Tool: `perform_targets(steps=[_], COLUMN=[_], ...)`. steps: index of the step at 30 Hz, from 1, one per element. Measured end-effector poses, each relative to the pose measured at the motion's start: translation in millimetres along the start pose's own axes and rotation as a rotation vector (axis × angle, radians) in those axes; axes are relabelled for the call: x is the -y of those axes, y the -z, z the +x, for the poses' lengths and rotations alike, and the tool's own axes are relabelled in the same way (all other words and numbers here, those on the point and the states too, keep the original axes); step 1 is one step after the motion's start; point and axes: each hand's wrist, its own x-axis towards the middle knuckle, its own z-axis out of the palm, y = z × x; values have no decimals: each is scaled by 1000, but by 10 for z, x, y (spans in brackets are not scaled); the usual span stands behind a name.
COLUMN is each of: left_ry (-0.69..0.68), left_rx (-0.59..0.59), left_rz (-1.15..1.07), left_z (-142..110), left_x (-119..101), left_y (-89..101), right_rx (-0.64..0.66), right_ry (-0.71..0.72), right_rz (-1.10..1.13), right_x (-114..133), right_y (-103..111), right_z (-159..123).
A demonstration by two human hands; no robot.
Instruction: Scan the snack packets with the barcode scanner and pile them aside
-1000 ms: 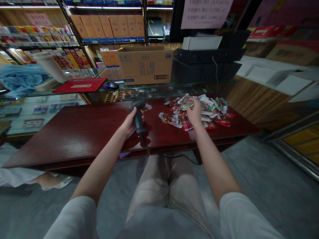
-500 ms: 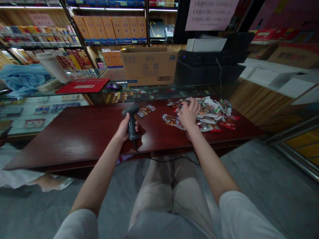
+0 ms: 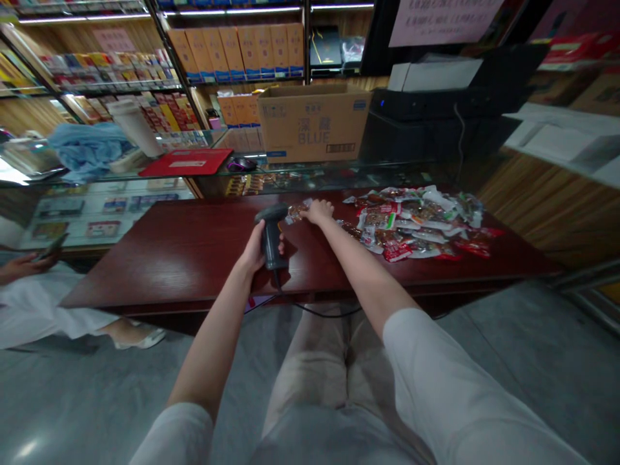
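A head-worn camera looks forward and down from near the dark red table point(image 3: 194, 252).

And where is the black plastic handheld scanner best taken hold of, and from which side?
Probably by the slim dark handle of the black plastic scanner, from the person's left, where the bare left hand wraps it: the handle is narrower than the wide head above, and the thin black cable leaves below.

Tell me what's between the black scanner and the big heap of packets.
In the head view, a single packet by the scanner, then the right hand at that packet's other end, with red-brown tabletop showing before the heap.
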Motion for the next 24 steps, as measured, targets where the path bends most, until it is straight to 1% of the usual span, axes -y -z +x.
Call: perform_targets(steps=[2,4,6,9,11,14,17,20,24], left_ry=[21,21,9,-4,-2,-18,-30,41,102], left_rx=[-7,-21,-28,-17,-5,-4,-4,56,163], left_rz=[14,34,50,71,85,89,75,109,208], left_z=[17,11,-13,-48,-58,-65,-75,-73,-34], left_x=[8,12,18,33,41,39,22,12,47], left_y=[-17,-25,-27,-56,-121,-296,-515,-727,-981], right_rx=[2,-74,-165,-219,-218,-199,-256,-321,-399], right_ry=[7,51,105,178,219,218,222,216,161], right_rz=[97,259,468,761,856,911,957,1027,1151], right_x=[-43,-116,-224,-464,-668,-995,-1292,-1542,-1834], right_y=[52,120,212,400,545,730,826,858,916], right_z=[-13,-46,-100,-217,-314,-462,-595,-702,-781])
